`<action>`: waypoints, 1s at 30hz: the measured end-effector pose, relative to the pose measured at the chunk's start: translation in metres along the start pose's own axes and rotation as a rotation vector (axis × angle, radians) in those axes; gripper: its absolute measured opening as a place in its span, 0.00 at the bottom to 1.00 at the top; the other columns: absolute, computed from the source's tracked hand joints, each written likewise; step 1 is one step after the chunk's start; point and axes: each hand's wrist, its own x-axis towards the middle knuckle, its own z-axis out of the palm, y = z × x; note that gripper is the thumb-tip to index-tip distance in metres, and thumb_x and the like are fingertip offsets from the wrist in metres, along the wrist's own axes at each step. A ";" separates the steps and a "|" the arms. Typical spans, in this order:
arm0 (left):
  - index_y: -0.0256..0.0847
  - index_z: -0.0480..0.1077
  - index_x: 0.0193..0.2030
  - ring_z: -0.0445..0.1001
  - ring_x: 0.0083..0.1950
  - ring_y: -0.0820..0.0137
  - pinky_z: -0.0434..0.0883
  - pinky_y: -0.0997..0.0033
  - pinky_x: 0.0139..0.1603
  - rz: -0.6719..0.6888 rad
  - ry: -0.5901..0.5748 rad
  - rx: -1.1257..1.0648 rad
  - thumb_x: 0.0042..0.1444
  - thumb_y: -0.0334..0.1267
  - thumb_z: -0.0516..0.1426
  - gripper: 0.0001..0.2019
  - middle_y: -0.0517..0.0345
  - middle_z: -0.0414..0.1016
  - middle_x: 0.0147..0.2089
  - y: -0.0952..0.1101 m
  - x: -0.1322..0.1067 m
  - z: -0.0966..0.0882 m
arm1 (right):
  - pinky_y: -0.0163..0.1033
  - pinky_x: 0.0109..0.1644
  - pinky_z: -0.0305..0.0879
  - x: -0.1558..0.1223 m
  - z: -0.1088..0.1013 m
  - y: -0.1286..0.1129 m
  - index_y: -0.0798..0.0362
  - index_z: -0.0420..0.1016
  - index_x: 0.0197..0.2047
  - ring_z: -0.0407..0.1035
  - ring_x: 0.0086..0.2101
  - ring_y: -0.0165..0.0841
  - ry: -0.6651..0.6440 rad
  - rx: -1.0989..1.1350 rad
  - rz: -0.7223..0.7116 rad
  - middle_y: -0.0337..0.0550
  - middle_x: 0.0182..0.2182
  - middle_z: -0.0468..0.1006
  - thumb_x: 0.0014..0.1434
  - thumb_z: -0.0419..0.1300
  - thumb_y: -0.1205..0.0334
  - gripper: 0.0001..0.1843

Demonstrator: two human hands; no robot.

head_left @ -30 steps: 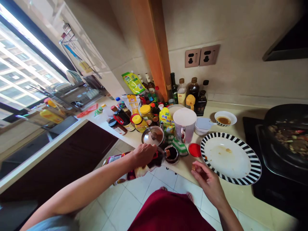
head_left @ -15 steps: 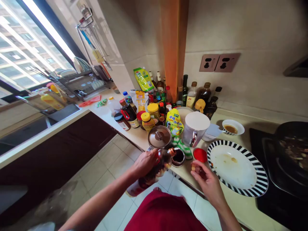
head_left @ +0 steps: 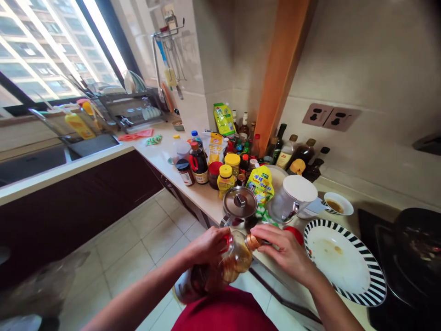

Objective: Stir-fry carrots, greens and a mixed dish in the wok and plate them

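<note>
My left hand (head_left: 208, 246) is wrapped round the neck of a large clear bottle (head_left: 220, 269) of dark brown sauce, held tilted at the counter's edge. My right hand (head_left: 284, 250) is closed in a pinch on the bottle's orange cap (head_left: 254, 241) at its mouth. Just behind the hands stand a small steel pot with a lid (head_left: 240, 202) and a red lid (head_left: 296, 232), partly hidden by my right hand. A striped-rim plate (head_left: 344, 262) lies to the right.
Several sauce bottles and jars (head_left: 227, 168) crowd the counter against the wall. A white jug (head_left: 292, 197) and a small bowl of sauce (head_left: 337, 204) stand behind the plate. A dark pan (head_left: 416, 248) sits at the far right. A sink and dish rack (head_left: 131, 110) lie at the far left.
The bottle has come up from over the small dark cup toward upright. My right hand moved left from the counter onto the bottle's mouth with the cap. The view swung left.
</note>
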 end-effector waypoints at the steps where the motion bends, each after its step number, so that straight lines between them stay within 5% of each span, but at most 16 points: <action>1: 0.42 0.50 0.26 0.48 0.23 0.78 0.52 0.76 0.26 0.002 -0.004 -0.006 0.56 0.32 0.46 0.08 0.69 0.51 0.21 -0.001 -0.002 -0.002 | 0.42 0.52 0.68 0.003 0.001 -0.004 0.46 0.76 0.48 0.71 0.47 0.37 -0.009 -0.020 0.009 0.43 0.46 0.78 0.58 0.60 0.65 0.15; 8: 0.41 0.57 0.29 0.53 0.25 0.77 0.55 0.75 0.28 -0.116 0.038 0.182 0.56 0.32 0.47 0.05 0.65 0.56 0.23 -0.011 -0.016 -0.012 | 0.36 0.33 0.67 0.019 0.026 -0.018 0.47 0.75 0.43 0.72 0.29 0.33 -0.036 -0.199 0.179 0.38 0.29 0.78 0.59 0.58 0.57 0.10; 16: 0.42 0.56 0.28 0.51 0.23 0.77 0.52 0.75 0.26 -0.076 0.014 0.040 0.54 0.31 0.48 0.05 0.67 0.54 0.22 -0.040 -0.029 -0.021 | 0.36 0.40 0.70 0.037 0.051 -0.016 0.51 0.74 0.45 0.73 0.37 0.34 -0.025 -0.122 0.128 0.44 0.37 0.79 0.59 0.57 0.60 0.11; 26: 0.40 0.59 0.27 0.58 0.26 0.76 0.57 0.76 0.26 -0.023 -0.222 -0.338 0.49 0.31 0.49 0.02 0.65 0.59 0.23 -0.071 -0.038 -0.053 | 0.33 0.45 0.70 0.065 0.049 -0.044 0.46 0.75 0.44 0.73 0.43 0.33 -0.165 -0.083 -0.144 0.43 0.43 0.79 0.58 0.58 0.64 0.11; 30: 0.40 0.58 0.27 0.56 0.25 0.76 0.55 0.76 0.26 -0.001 -0.105 -0.229 0.50 0.32 0.49 0.03 0.65 0.58 0.23 -0.070 -0.045 -0.058 | 0.34 0.40 0.70 0.073 0.066 -0.039 0.49 0.73 0.44 0.74 0.38 0.33 -0.149 -0.183 -0.089 0.43 0.38 0.79 0.61 0.55 0.59 0.10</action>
